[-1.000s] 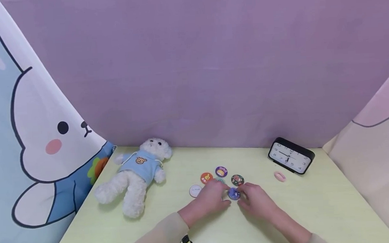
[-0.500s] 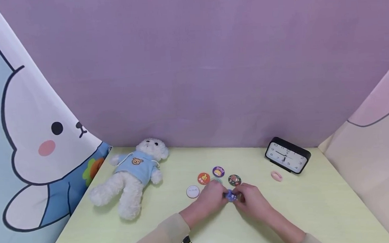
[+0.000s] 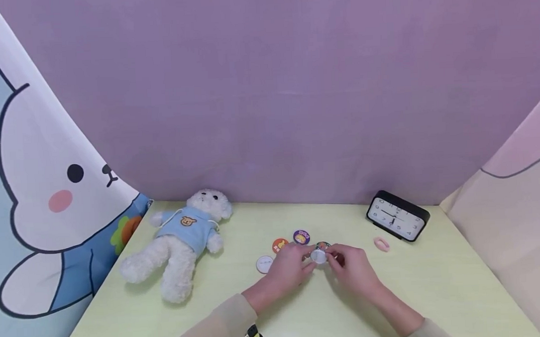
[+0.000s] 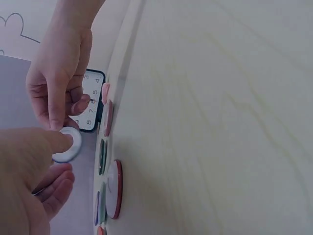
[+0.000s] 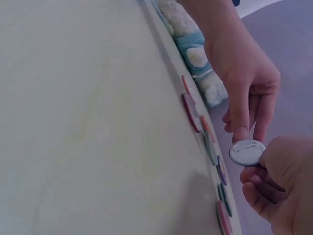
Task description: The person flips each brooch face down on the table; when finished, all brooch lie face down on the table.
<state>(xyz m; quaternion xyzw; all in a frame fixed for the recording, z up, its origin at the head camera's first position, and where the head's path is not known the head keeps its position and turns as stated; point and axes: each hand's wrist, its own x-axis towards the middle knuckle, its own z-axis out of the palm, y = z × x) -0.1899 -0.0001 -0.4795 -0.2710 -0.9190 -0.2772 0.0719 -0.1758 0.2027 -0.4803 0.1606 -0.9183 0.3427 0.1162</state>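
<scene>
A round pin badge (image 3: 318,257) is held up between both hands, its white back and pin (image 5: 247,151) facing the head camera. My left hand (image 3: 287,266) pinches its left side, the thumb lying on the back in the left wrist view. My right hand (image 3: 353,270) pinches the right rim between thumb and fingers. Around them lie more badges: an orange one (image 3: 280,245), a purple one (image 3: 301,237), a dark green one (image 3: 322,245) partly covered, and one white side up (image 3: 264,264). A teal badge (image 5: 210,148) is hidden from the head view behind my left hand.
A white plush bear (image 3: 178,243) in a blue top lies at the left of the table (image 3: 438,292). At the back right stands a black clock (image 3: 398,216), with a pink ring-shaped piece (image 3: 382,244) before it. A purple curtain (image 3: 267,98) hangs behind.
The badge, blue face up on the table earlier, is picked up and turned over, showing its white back. Both hands have moved slightly away from the body with it.
</scene>
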